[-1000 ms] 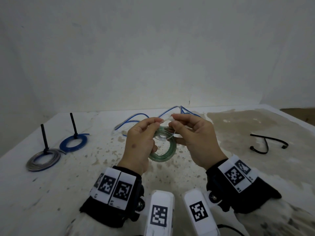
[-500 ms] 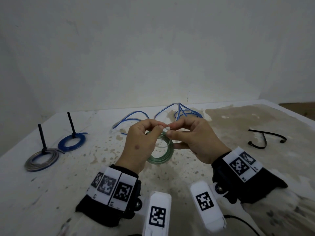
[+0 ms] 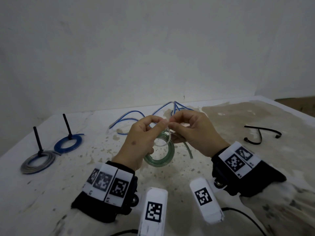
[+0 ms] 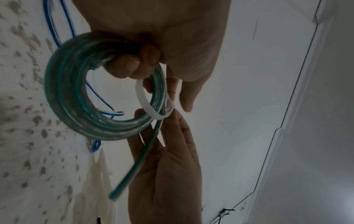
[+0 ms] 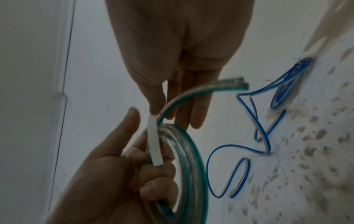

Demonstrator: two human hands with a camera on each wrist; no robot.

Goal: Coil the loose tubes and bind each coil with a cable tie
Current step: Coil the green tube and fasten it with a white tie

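A coil of green-tinted clear tube (image 3: 160,159) (image 4: 76,106) (image 5: 189,166) hangs above the table, gripped by the lower fingers of my left hand (image 3: 141,138). A white cable tie (image 3: 167,136) (image 4: 145,103) (image 5: 155,145) loops around one side of the coil. Thumb and forefinger of both hands meet at the tie's top; my right hand (image 3: 190,132) pinches it there. The tube's free end (image 3: 188,149) (image 5: 235,86) sticks out under the right hand. A loose blue tube (image 3: 136,116) (image 5: 254,136) lies on the table behind.
Two black pegs stand at the far left: a blue coil (image 3: 68,144) lies around one, a grey coil (image 3: 38,161) around the other. Black cable ties (image 3: 259,135) lie at the right. The white table (image 3: 51,193) is stained and ends at a wall.
Both hands and the green coil rose slightly and shifted a little. The tie loop around the coil now shows more plainly, and the tube's free end hangs out below the right hand.
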